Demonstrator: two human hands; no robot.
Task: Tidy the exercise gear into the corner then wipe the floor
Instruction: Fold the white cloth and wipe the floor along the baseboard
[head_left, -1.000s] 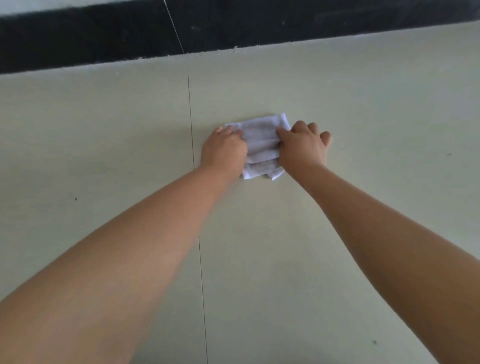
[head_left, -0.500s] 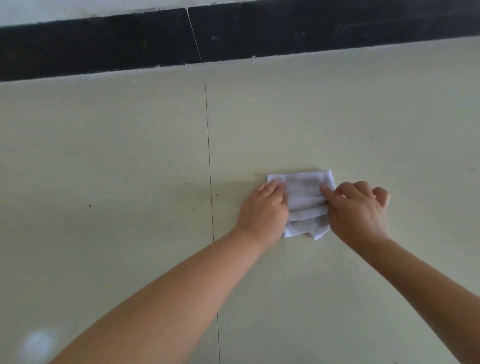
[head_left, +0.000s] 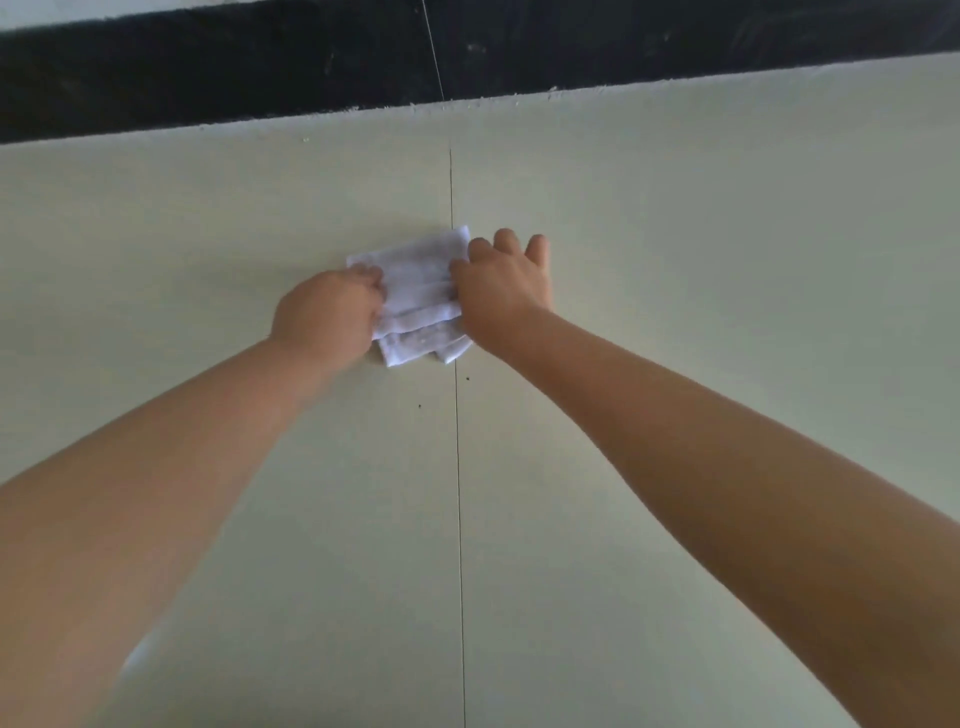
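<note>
A folded white cloth (head_left: 421, 291) lies flat on the pale tiled floor (head_left: 701, 270), just left of a tile joint. My left hand (head_left: 327, 312) presses on the cloth's left edge with curled fingers. On the right edge rests my right hand (head_left: 506, 288), fingers bent over it and partly on the floor. Both arms are stretched out forward. No exercise gear is in view.
A black skirting band (head_left: 208, 78) runs along the wall at the top of the view. A thin tile joint (head_left: 458, 493) runs from the wall toward me. Small dark specks (head_left: 420, 406) lie on the floor just behind the cloth.
Both hands have slid the cloth away from me toward the wall and to the left, up to the tile joint. My arms are more stretched out than half a second ago.
</note>
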